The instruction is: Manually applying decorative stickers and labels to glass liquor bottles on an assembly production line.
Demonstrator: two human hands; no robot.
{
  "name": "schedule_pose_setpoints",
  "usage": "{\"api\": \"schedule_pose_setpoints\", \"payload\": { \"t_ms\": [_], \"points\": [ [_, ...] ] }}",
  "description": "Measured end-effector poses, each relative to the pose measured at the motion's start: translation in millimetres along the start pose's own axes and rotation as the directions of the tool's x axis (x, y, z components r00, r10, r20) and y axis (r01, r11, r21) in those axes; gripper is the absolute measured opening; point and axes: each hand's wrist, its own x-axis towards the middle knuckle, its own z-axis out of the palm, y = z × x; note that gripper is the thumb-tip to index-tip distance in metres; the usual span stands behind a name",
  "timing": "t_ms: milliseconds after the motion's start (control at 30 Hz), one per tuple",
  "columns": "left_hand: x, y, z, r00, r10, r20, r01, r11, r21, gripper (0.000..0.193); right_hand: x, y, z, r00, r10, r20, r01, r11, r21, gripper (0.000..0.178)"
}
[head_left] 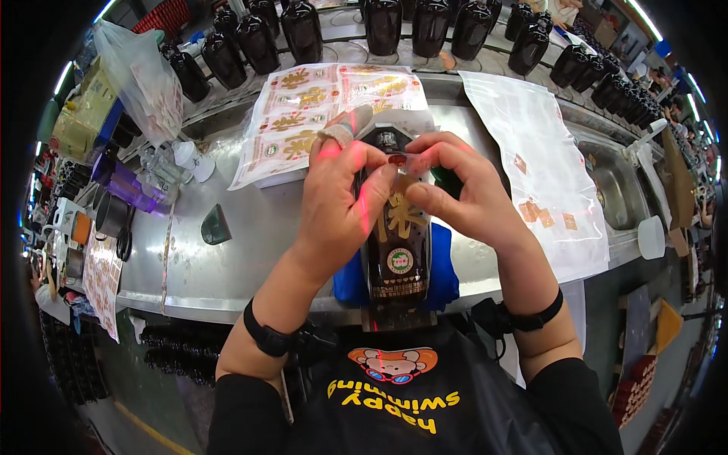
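A dark glass bottle (397, 250) with gold lettering and a round white-and-green emblem lies in front of me, neck pointing away, on a blue cloth (447, 265). Both hands meet near its shoulder, over a small red sticker (396, 160). My left hand (337, 189) is closed, thumb and fingers pinching at the sticker's left edge; one finger wears a pale cover (341, 134). My right hand (462, 186) is closed too, its index fingertip at the sticker's right edge and its thumb lower. Something dark green (447, 180) shows in that hand's gap; whether it is held is unclear.
Beyond the bottle lies a stack of gold-lettered label sheets (284, 102). A mostly bare backing sheet (531, 152) covers the right side, beside a sink (618, 189). A green scraper (215, 225) lies left. Several dark bottles (303, 34) line the far side.
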Motion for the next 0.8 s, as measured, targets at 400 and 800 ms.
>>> {"api": "schedule_pose_setpoints", "payload": {
  "t_ms": [400,800],
  "points": [
    [-4,-21,14,0.995,-0.104,0.012,0.103,0.994,0.025,0.014,4,21,15,0.991,0.133,-0.017,-0.132,0.990,0.056,0.019],
    [-60,1,10,0.990,-0.035,0.134,0.047,0.995,-0.089,0.050,3,26,18,0.996,0.039,-0.083,-0.039,0.999,-0.004,0.021]
  ]
}}
